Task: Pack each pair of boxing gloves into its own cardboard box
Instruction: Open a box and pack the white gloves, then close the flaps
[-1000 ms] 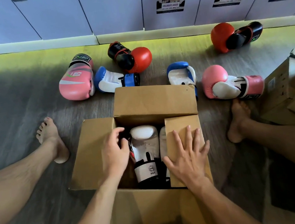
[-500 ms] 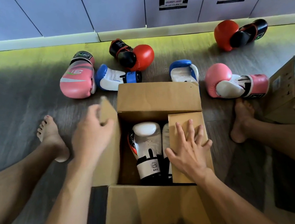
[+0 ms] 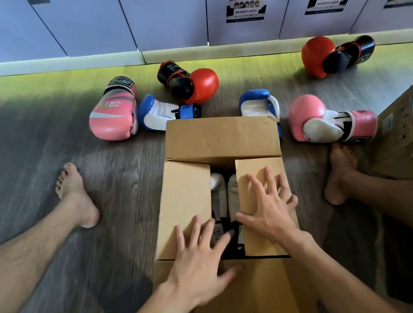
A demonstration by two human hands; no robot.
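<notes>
**Cardboard box** point(image 3: 267, 291): on the floor between the person's legs, directly under both hands.

**Contents:** one pair of white gloves point(image 3: 226, 195), lying side by side and visible in the gap between the hands.

**Left hand** point(image 3: 198, 255): fingers straight and spread, pressing the near end of the left side flap point(image 3: 184, 200). It grips nothing.

**Right hand** point(image 3: 267, 206): fingers splayed flat on the right side flap point(image 3: 253, 166). It grips nothing. The hands lie just beside each other, thumbs close over the gap.

**Far flap** point(image 3: 221, 139): raised, just beyond the fingertips, not yet folded.

**Loose gloves, six, unpacked:** a pink glove point(image 3: 113, 115), a blue-and-white glove point(image 3: 159, 111) and a red-and-black glove point(image 3: 192, 83) lie beyond the left hand. Three more in like colours lie beyond the right hand.

**Second cardboard box** point(image 3: 403, 128): well to the right of the right hand.

**Step in hand (judged):** closing the first packed box, with both side flaps held down.

**Next move (judged):** one hand keeps the side flaps flat while the other brings the far flap down over them. The flaps look springy and may lift if released together. The pairs on the floor come after that.
</notes>
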